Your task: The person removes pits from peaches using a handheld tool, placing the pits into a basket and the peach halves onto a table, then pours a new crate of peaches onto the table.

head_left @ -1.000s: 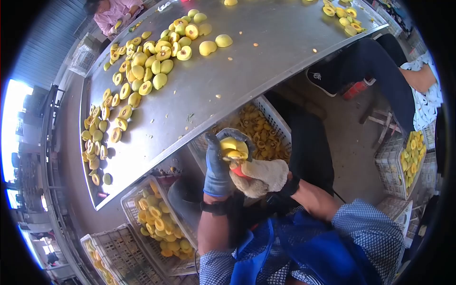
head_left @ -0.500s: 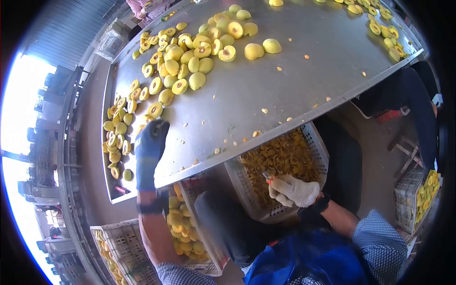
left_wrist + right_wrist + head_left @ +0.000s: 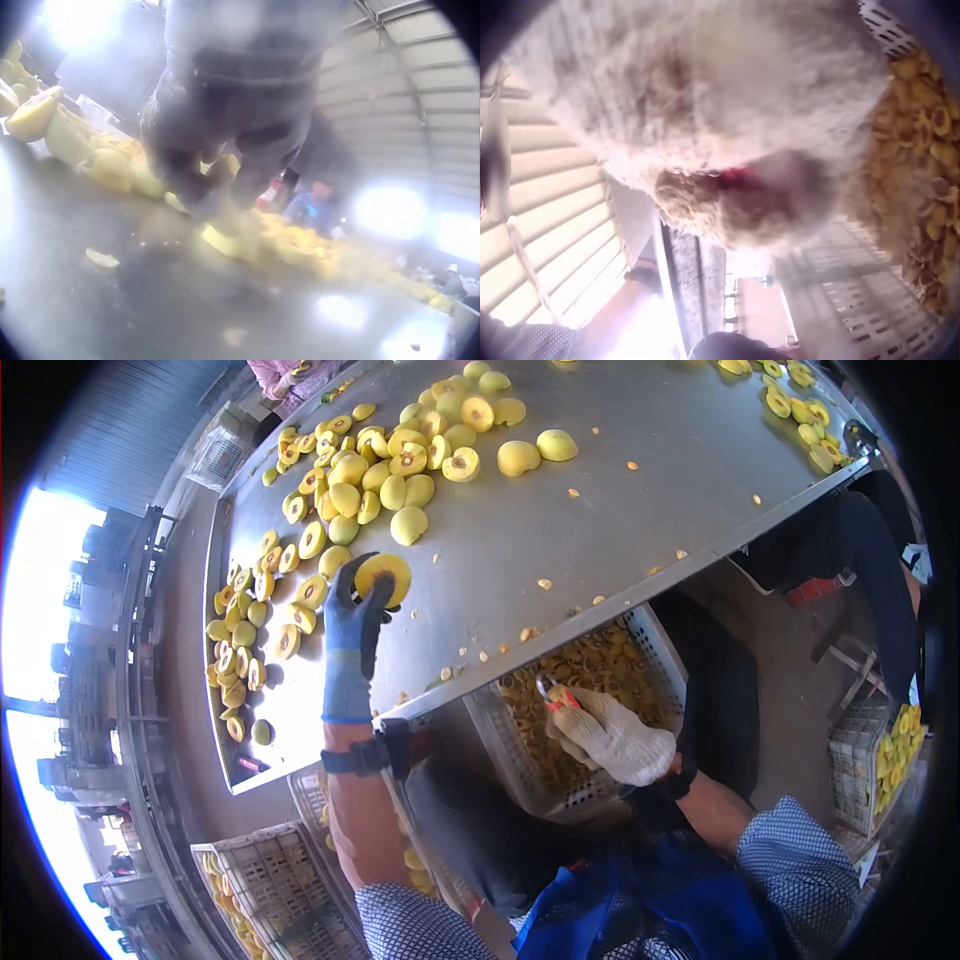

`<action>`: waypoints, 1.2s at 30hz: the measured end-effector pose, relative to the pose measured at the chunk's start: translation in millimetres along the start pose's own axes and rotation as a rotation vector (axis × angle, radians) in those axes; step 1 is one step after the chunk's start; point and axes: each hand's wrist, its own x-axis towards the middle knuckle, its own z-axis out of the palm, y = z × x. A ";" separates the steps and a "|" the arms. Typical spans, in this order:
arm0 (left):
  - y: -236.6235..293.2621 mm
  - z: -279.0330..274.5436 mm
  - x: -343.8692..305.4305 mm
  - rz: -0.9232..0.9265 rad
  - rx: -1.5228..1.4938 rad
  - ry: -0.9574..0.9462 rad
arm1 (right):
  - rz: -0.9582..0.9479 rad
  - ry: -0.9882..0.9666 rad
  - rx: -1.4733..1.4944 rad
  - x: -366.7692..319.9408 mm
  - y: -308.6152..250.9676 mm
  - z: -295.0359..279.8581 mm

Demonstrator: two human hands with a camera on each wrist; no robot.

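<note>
My left hand (image 3: 350, 635), in a blue glove with dark fingers, pinches a yellow peach half (image 3: 386, 578) by its edge above the metal table (image 3: 480, 550). Its cut face with a brownish hollow shows in the head view. In the left wrist view the dark fingers (image 3: 199, 199) reach down around a blurred peach half (image 3: 225, 241). Lower right, my right hand (image 3: 622, 742) wears a cream knit glove and grips a small tool (image 3: 561, 700) with a red handle and a metal tip. Most of that handle is hidden by the glove.
Peach halves (image 3: 345, 500) are heaped across the table's left side. Below its near edge a white crate (image 3: 492, 732) holds brownish-yellow scraps (image 3: 625, 675). More crates (image 3: 275, 880) with fruit stand lower left and at right (image 3: 850, 785). Other people sit around the table.
My hands were together over the crate at a peach half. They parted; the left reached to the halves on the table and now holds one up, while the right stays over the crate with the tool.
</note>
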 end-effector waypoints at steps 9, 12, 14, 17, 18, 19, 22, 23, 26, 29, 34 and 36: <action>33.5 92.5 -162.2 0.211 -0.600 0.143 | -0.378 0.218 -0.548 -20.4 -53.9 55.3; 5.6 99.5 -164.9 0.192 -0.309 0.109 | -0.330 0.247 -0.575 -24.5 -49.1 58.4; 0.4 106.0 -164.0 0.073 -0.546 0.130 | -0.364 0.259 -0.548 -25.7 -42.9 57.9; -12.3 110.1 -158.8 0.005 -0.558 0.136 | -0.336 0.228 -0.606 -23.0 -32.4 55.8; -15.4 109.8 -156.2 -0.007 -0.510 0.139 | -0.414 0.236 -0.630 -20.0 -25.0 55.1; -17.7 109.5 -153.6 0.007 -0.466 0.115 | -0.492 0.245 -0.653 -16.9 -16.0 54.1; -17.8 108.9 -150.7 0.050 -0.347 0.039 | -0.593 0.142 -0.519 -18.1 -3.9 51.6; -15.1 108.3 -150.5 0.069 -0.318 0.012 | -0.606 0.089 -0.440 -17.9 -2.4 50.7; -15.2 115.3 -152.9 0.075 -0.466 -0.035 | -0.516 -0.072 -0.127 -17.3 0.9 45.0; -13.8 126.5 -156.2 0.042 -0.605 -0.072 | -0.039 -0.200 0.379 -17.9 0.0 33.0; 0.2 130.6 -159.1 -0.174 -0.631 -0.114 | 0.011 -0.379 0.622 -17.3 13.0 19.3; 15.7 132.8 -167.8 -0.226 -0.736 -0.112 | 0.006 -0.336 0.548 -17.9 25.2 11.9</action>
